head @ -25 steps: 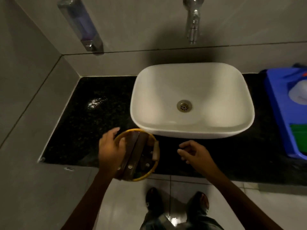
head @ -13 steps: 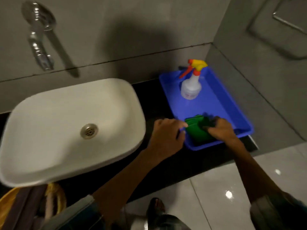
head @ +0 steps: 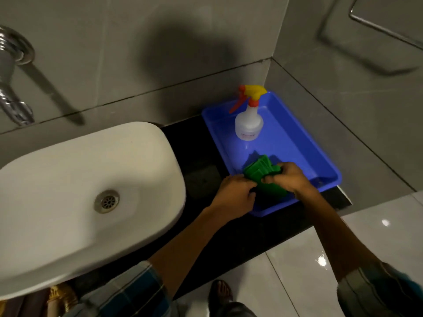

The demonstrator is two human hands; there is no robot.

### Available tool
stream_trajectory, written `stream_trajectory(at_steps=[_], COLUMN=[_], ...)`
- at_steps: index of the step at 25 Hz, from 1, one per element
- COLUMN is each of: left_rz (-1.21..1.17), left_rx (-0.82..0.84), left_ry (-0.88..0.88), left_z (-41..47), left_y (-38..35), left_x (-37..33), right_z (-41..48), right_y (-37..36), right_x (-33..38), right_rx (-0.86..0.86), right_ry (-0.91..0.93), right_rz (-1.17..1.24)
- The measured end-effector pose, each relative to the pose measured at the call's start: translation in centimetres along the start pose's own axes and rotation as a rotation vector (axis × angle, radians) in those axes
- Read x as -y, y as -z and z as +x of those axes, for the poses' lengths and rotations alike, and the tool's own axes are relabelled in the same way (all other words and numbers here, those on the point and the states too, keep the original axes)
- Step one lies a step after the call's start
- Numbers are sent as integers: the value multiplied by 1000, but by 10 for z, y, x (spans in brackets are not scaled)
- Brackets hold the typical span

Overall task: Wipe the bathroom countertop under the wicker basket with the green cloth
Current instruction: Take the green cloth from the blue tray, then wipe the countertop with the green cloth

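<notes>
A folded green cloth (head: 263, 173) is lifted a little above the near end of the blue tray (head: 297, 143). My left hand (head: 235, 193) grips its left edge, and my right hand (head: 288, 178) grips its right side. The black countertop (head: 201, 179) runs between the tray and the white basin (head: 80, 191). Only a sliver of the yellow wicker basket (head: 60, 296) shows at the bottom left edge, below the basin's rim.
A spray bottle (head: 249, 122) with a yellow and red trigger stands at the tray's far end. A chrome tap (head: 13, 92) hangs on the wall at left. Grey tiled walls close in the corner behind the tray. Glossy floor tiles lie below.
My view swung right from the basket to the tray. My left hand let go of the basket, and both hands have closed on the green cloth and lifted it slightly.
</notes>
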State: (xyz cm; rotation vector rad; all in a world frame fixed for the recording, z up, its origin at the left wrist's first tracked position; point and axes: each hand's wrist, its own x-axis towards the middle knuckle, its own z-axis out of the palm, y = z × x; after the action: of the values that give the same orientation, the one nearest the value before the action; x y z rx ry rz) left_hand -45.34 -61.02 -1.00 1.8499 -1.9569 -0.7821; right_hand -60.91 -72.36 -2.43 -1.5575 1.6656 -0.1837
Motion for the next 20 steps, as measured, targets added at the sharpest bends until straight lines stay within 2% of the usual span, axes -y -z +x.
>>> stream_trajectory(at_steps=[2,4,6,8,9,11,14,17,20], left_rz=[-209,-417,-714,-960,-1062,-1121,-939,-847,-780], left_rx=[-187,-353,-382,-353,-361,-499,-740,-953,-1031], left_ry=[68,248,422,450,439,446,561,672,840], left_z=[-28,-58,-92,-134,-160,-227,-327,-425,-498], left_y=[25,53,86,124,142,172,193,200,193], left_x=[15,28,41,58,68,98,158,239,316], right_z=[-24,-54,-94,-139,-161,-204,-266,-321,-348], right_y=[-2,-4,-13,-40,-61,-124,-229,-346,-455], right_x=[17,43,81,124,145,187,236,272,302], right_rx=[-82,-32,184,418,505,576,463,414,442], right_ry=[87,190,319,415,452,505,626,888,1071], right_rz=[101,367,641,769,765,612,215,121,-62])
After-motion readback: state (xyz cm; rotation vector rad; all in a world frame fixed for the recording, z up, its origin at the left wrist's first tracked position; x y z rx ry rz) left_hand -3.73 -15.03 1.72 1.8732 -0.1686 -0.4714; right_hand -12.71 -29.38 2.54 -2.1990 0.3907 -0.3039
